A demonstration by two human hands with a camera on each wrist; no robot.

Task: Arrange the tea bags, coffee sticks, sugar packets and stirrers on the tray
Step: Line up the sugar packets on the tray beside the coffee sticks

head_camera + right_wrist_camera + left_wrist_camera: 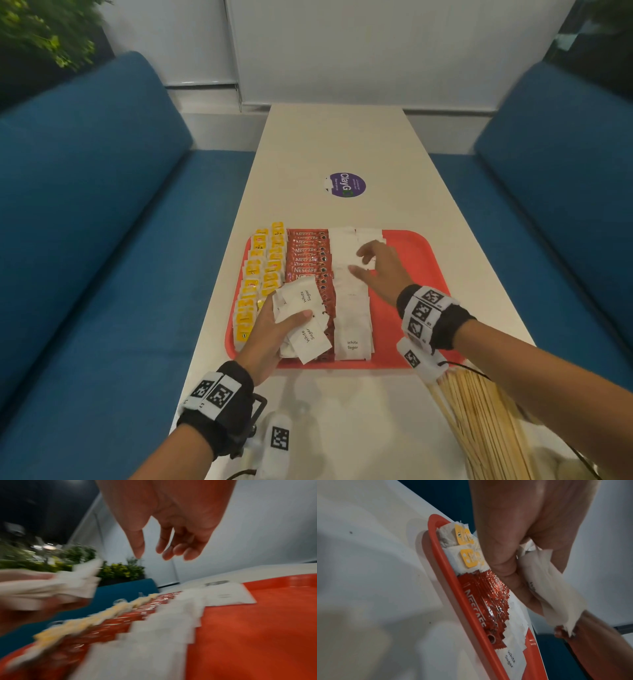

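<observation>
Left hand (pixel 270 329) grips a loose stack of white sugar packets (pixel 303 320) over the near-left part of the red tray (pixel 416 246), thumb on top, fingers curled under. Right hand (pixel 378 270) hovers over the sugar rows farther in, fingers loosely spread, holding nothing as far as the right wrist view shows.

Near-right corner of the table (pixel 342 137): wooden stirrers (pixel 479 418) in a bundle, off the tray, partly under the right forearm.

Tray, near edge to far edge: tea bags (pixel 260 270) in two columns along the left edge, coffee sticks (pixel 310 260) in a column beside them, laid sugar rows (pixel 352 308) next, with a second sugar column started at the far edge. Right part of the tray bare.

Judgement: tea and coffee look done, sugar partway, stirrers not started.

Hard to tell: the right wrist view is motion-blurred; count of packets in the left hand unclear; stirrer bundle cut off by the frame edge; near ends of the coffee column hidden under the held stack.
</observation>
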